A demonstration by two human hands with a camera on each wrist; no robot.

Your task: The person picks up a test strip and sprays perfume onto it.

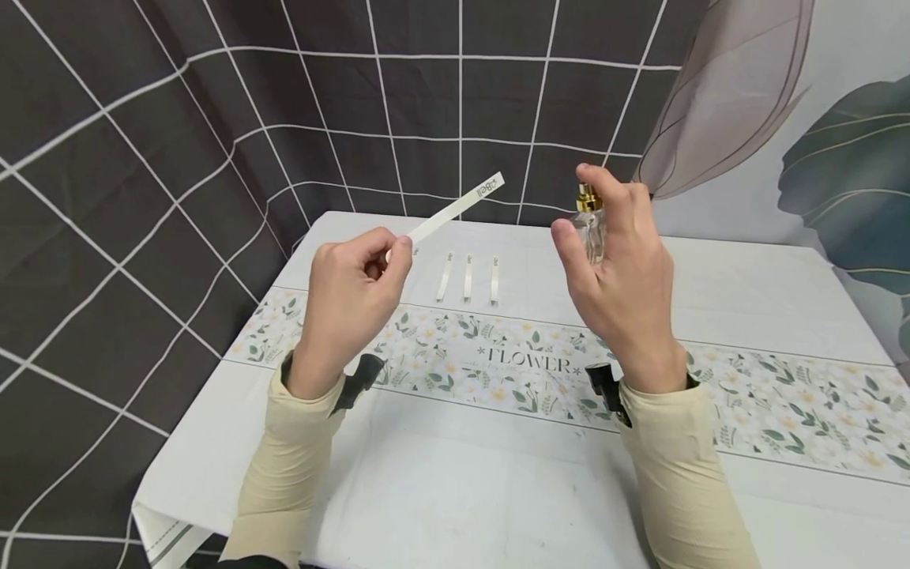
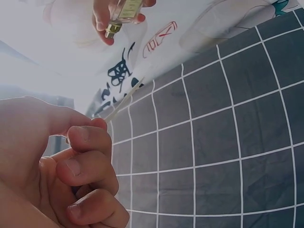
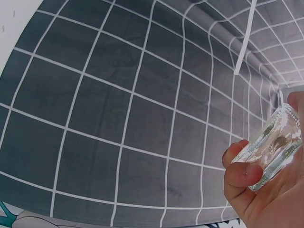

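My left hand pinches one end of a white paper perfume test strip between thumb and index finger. Its printed end points up and to the right. On the right, my right hand grips a clear glass perfume bottle with a gold spray top; the index finger lies over that top. In the right wrist view, fingers curl round the bottle's base. A gap separates strip and bottle. The left wrist view shows a pale label on the glass.
Three more paper strips lie in a row on the white tablecloth, with a small printed bit visible by my left thumb. A floral band lettered FLOWER crosses the cloth. Dark gridded fabric hangs behind and at the left.
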